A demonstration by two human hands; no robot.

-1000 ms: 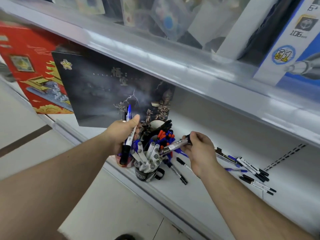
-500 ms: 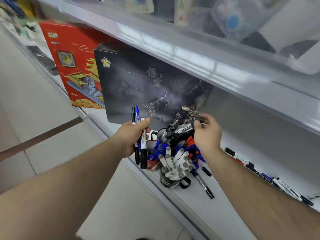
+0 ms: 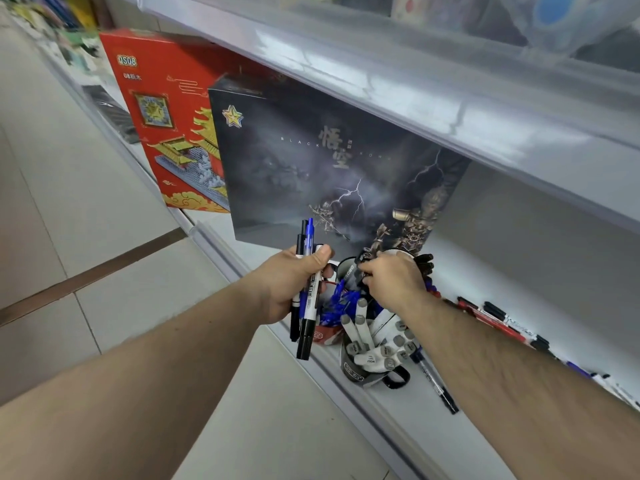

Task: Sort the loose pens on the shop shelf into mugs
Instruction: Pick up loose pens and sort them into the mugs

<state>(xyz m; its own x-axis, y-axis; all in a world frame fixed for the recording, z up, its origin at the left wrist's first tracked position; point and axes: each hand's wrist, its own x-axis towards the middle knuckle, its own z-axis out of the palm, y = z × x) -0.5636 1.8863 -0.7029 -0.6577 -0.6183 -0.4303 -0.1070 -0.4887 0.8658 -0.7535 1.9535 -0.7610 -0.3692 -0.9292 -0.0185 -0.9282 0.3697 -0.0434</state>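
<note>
My right hand point(image 3: 391, 285) pinches a black marker point(image 3: 356, 268) over the back mugs, tip angled toward a dark mug point(image 3: 346, 268). My left hand point(image 3: 294, 285) is clamped round three pens point(image 3: 306, 296): two black, one blue. The risk, I reckon: the mugs are crammed, so the marker may jam on the blue pens point(image 3: 337, 303) and tip out, or my wrist may knock the front black mug point(image 3: 360, 372) of grey-capped markers off the shelf point(image 3: 398, 410) edge. I can make out at least three mugs; loose pens point(image 3: 495, 320) lie beyond my forearm, too blurred to count.
</note>
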